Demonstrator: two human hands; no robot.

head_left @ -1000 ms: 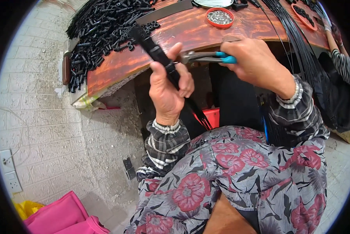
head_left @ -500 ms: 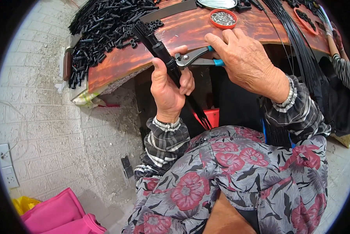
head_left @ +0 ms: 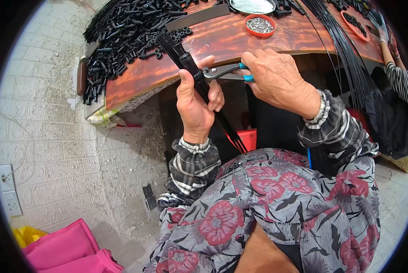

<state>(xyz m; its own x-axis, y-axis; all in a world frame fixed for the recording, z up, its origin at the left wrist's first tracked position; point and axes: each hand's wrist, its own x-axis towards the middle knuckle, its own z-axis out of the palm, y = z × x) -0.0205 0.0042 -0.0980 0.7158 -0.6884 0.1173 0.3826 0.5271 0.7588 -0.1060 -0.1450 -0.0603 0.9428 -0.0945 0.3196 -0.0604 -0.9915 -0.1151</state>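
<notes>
My left hand [head_left: 196,101] is closed around a bundle of thin black rods [head_left: 230,129], held slanting from upper left down toward my lap. Near its top the bundle passes through a black plastic sleeve [head_left: 185,59]. In my right hand [head_left: 279,81] is a pair of pliers [head_left: 225,72] with blue-tipped handles. The pliers' jaws sit against the bundle just below the sleeve, beside my left thumb. What exactly the jaws grip is too small to make out. My right fingers wrap the handles, which lie close together.
A wooden table [head_left: 299,38] carries a heap of black plastic tubes [head_left: 122,38], a red dish of small metal pieces [head_left: 260,25] and a flat dark strip [head_left: 197,17]. Long black rods [head_left: 345,50] hang over its edge. Another person's striped sleeve [head_left: 402,84] is at far right.
The pliers' handles have come closer together as my right hand squeezed and shifted slightly left and down. My left hand and the bundle have hardly moved.
</notes>
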